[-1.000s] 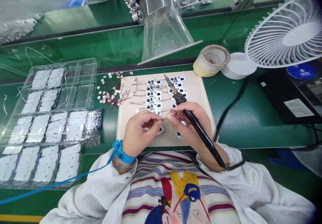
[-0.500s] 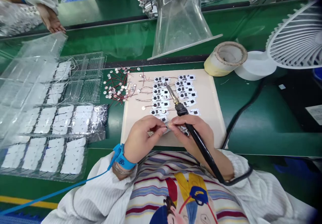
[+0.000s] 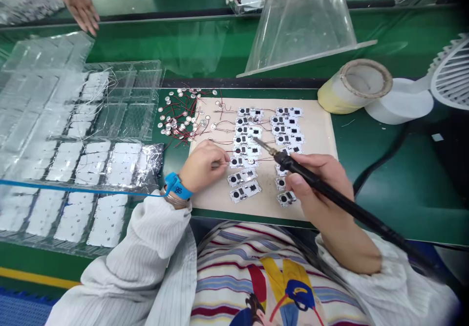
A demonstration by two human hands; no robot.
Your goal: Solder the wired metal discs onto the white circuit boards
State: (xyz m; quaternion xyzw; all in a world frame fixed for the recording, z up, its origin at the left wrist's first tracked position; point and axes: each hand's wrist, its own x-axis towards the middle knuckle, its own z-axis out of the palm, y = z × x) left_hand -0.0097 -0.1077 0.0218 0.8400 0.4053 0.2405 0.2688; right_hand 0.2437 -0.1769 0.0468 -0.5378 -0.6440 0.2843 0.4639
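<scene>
Soldering iron (image 3: 340, 202) slanted above circuit boards (image 3: 245, 192) on beige mat (image 3: 318, 125).
Right hand (image 3: 326, 213) grips it, tip pointing left; left hand (image 3: 205, 167) pinched beside the left column, contents indiscernible. Tip contact undetermined. Fan (image 3: 453, 76) cut off at right edge; bare mat right of boards.

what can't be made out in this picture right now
Head view: whatever the left hand may hold, hidden by the hand itself.
Head view: parts of the right-column circuit boards, covered by the right hand and soldering iron.
Head view: the rest of the fan, cut off by the right edge.
Head view: the soldering iron's rear end, lost in blur.
</scene>
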